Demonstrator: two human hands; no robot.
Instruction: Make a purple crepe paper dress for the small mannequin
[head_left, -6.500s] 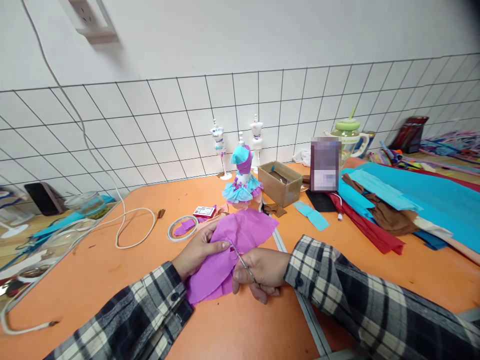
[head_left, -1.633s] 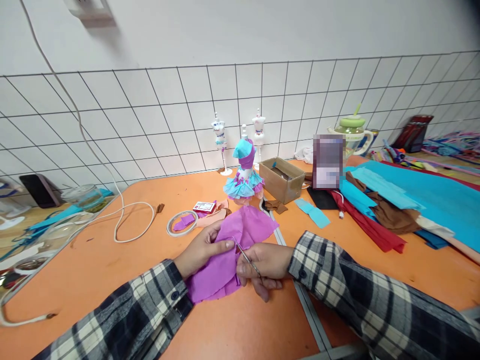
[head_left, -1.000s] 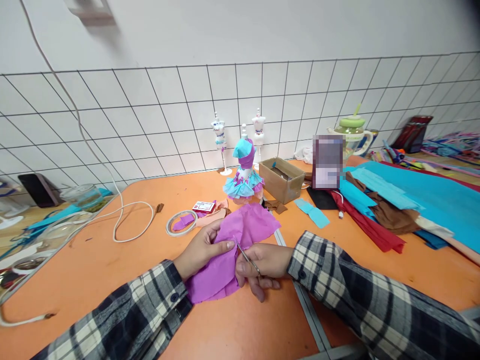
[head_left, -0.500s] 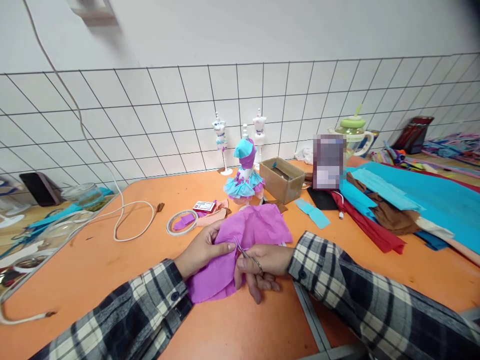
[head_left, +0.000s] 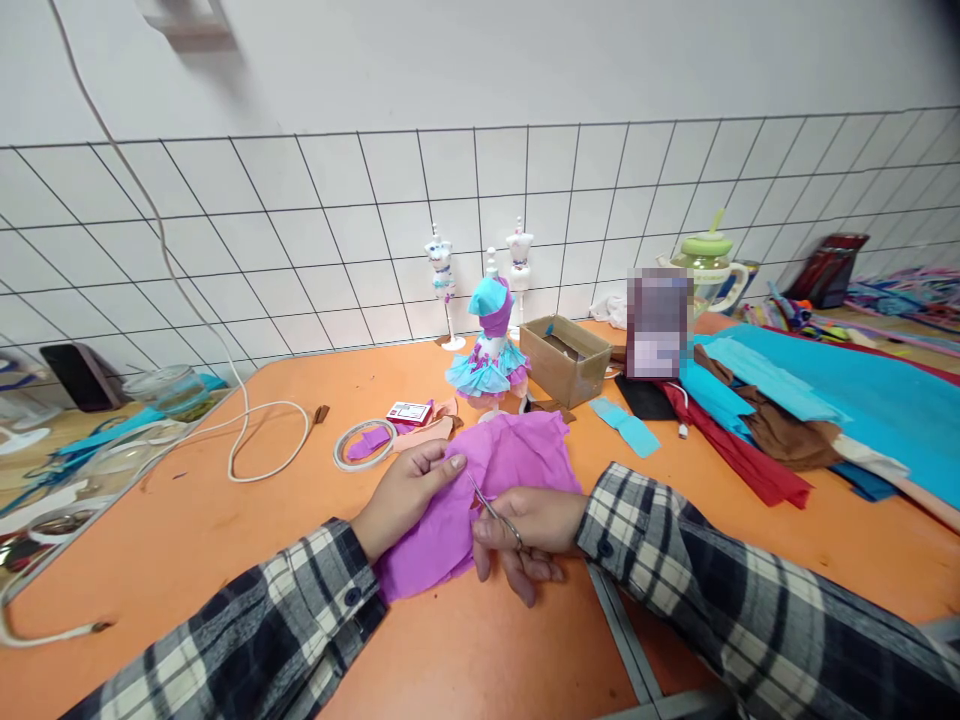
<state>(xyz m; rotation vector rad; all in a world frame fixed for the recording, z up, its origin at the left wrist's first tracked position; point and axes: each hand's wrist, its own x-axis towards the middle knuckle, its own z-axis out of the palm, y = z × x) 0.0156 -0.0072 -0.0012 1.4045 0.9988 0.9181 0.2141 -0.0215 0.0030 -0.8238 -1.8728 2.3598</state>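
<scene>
My left hand (head_left: 409, 495) pinches a sheet of purple crepe paper (head_left: 517, 450), thumb on top and fingers behind it. In my right hand (head_left: 525, 535) are small metal scissors (head_left: 491, 507), their blades pointing up and left into the sheet near my left thumb. A slit shows in the paper by the blades. Just beyond the sheet stands a small dress form (head_left: 494, 320) wearing a blue and purple paper dress. Two more white mini dress forms, one on the left (head_left: 440, 265) and one on the right (head_left: 519, 255), stand behind it by the wall.
A tape roll (head_left: 365, 445) and a red-and-white box (head_left: 409, 412) lie left of the sheet. An open cardboard box (head_left: 566, 360) and a blue paper strip (head_left: 624, 426) sit right. Coloured paper (head_left: 862, 380) covers the far right; a white cable (head_left: 244, 420) loops at left.
My left thumb has shifted up and slightly left on the purple paper. My right hand and the scissors have hardly moved, and the sheet has shifted a little.
</scene>
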